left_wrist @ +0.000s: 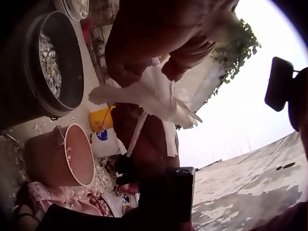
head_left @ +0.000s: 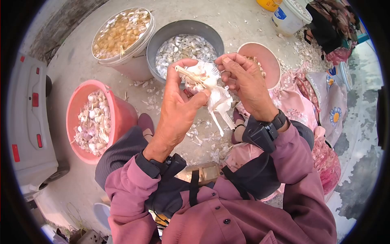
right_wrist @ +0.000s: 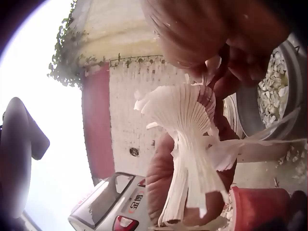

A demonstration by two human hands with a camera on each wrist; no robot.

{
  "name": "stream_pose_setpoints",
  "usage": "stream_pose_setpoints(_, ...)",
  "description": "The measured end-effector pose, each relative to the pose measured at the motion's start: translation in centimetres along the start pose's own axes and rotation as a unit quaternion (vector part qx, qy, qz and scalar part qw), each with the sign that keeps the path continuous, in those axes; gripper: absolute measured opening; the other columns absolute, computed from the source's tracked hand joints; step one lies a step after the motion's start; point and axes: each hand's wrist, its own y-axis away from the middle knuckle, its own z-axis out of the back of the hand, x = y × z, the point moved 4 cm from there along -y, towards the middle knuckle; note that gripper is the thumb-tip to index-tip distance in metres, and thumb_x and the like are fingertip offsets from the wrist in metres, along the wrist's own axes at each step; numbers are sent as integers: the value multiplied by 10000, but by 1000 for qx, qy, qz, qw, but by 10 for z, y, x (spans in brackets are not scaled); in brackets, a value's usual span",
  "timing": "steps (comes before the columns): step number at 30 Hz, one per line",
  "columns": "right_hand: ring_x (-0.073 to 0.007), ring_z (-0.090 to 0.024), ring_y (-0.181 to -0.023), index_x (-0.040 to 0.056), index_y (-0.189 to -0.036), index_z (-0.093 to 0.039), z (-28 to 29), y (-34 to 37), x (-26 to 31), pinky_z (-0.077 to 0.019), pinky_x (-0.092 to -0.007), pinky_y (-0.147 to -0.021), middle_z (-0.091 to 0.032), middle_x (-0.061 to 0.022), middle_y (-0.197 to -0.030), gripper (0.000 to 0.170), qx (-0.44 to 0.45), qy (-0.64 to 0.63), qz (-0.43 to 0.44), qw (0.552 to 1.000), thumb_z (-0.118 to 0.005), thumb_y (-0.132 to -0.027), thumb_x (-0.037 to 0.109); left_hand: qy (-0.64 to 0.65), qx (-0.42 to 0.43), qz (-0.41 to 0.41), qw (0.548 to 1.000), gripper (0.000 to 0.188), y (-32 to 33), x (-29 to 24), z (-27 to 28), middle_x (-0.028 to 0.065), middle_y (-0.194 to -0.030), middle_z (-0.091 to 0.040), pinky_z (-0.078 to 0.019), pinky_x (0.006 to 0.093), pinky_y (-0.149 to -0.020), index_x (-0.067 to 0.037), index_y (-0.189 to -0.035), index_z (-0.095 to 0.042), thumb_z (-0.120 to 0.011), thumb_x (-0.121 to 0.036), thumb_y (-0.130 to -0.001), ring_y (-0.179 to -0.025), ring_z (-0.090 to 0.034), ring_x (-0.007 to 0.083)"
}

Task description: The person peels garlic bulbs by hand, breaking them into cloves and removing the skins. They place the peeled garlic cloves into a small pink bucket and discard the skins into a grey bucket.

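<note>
My left hand [head_left: 176, 107] holds a garlic bulb [head_left: 199, 79], fingers curled behind it and thumb across its front. The bulb's dry stalk points to the upper left. Loose white papery skin [head_left: 221, 101] hangs from the bulb in long strips; it shows fanned and ribbed in the right wrist view. On the bulb's right side, my right hand [head_left: 248, 81] has its fingers bent, with thumb and fingertips pinching at the skin's edge. In the left wrist view the papery skin [left_wrist: 159, 96] hides most of the bulb.
A pink bucket of garlic bulbs [head_left: 111, 118] stands left. Ahead are a white bucket [head_left: 138, 61] of cloves in liquid, a grey tub [head_left: 217, 36] of skins and a pink bucket [head_left: 274, 61]. A parked vehicle [head_left: 34, 126] is far left; another person [head_left: 331, 24] sits far right.
</note>
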Motion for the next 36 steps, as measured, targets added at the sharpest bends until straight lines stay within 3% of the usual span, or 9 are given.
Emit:
stream_pose_setpoints(3, -3, -456, -635, 35, -1026, -651, 1, 4, 23, -309, -160, -493, -539, 54, -782, 221, -33, 7, 90, 995, -572, -1005, 240, -33, -11, -39, 999, 620, -1, 0, -1, 84, -1228, -518, -500, 323, -925, -91, -1328, -379, -677, 51, -803, -1087, -566, 157)
stream_pose_setpoints(5, -23, -510, -660, 56, -1012, -664, -6, 12, 42, -373, -171, -571, -583, 62, -764, 221, 14, 135, 172, 976, -643, -968, 272, -96, -11, -73, 993, 576, -1, -2, 1, 77, -1204, -521, -507, 307, -903, -94, -1280, -393, -688, 48, -807, -1069, -568, 148)
stream_pose_setpoints(7, -48, -527, -674, 60, -989, -624, -13, 16, 34, -394, -209, -569, -571, 36, -743, 278, 40, 129, 109, 985, -701, -923, 319, -158, -9, -106, 982, 533, -1, -5, -3, 70, -1179, -525, -514, 292, -880, -98, -1233, -407, -699, 45, -810, -1050, -571, 139)
stream_pose_setpoints(9, -84, -530, -669, 56, -968, -573, -21, 20, 26, -420, -254, -566, -558, -9, -720, 362, 102, 317, 161, 929, -741, -879, 363, -116, -24, -91, 989, 475, 2, -5, -5, 44, -1086, -543, -525, 248, -804, -105, -1130, -399, -719, 36, -809, -988, -587, 118)
stream_pose_setpoints(12, -125, -532, -649, 44, -954, -528, -26, 18, 13, -434, -300, -557, -546, -59, -723, 390, 97, 275, 200, 935, -733, -875, 365, -171, -17, -77, 982, 420, 0, 3, -4, 46, -903, -527, -459, 252, -620, -79, -1034, -390, -726, -20, -788, -762, -533, 83)
stream_pose_setpoints(15, -141, -527, -628, 28, -962, -516, -27, 21, 8, -439, -316, -549, -551, -72, -750, 349, 81, 260, 241, 931, -681, -912, 331, -229, -23, -122, 966, 412, 1, 9, -5, 34, -834, -510, -431, 251, -581, -74, -997, -381, -731, -27, -785, -713, -506, 82)
stream_pose_setpoints(22, -209, -543, -593, 22, -1001, -496, -35, 25, 6, -443, -350, -544, -561, -129, -776, 264, 75, 248, 228, 939, -606, -947, 257, -154, -43, -71, 985, 398, 5, 12, -8, 23, -844, -476, -436, 253, -599, -78, -986, -371, -725, -32, -811, -737, -480, 74)
stream_pose_setpoints(30, -441, -606, -725, -23, -1104, -437, -40, 24, 4, -461, -458, -650, -590, -233, -817, 233, 128, 310, 295, 895, -480, -961, 156, -137, -32, -71, 988, 411, 7, 15, -5, -5, -855, -447, -422, 208, -602, -95, -994, -364, -727, -14, -818, -754, -459, 44)
stream_pose_setpoints(36, -407, -587, -718, -29, -1121, -426, -38, 24, 3, -460, -424, -670, -560, -239, -818, 230, 146, 270, 252, 918, -416, -948, 121, -76, -23, -38, 996, 455, 8, 9, -6, -3, -873, -471, -422, 191, -580, -106, -1018, -340, -719, 36, -809, -761, -492, 30)
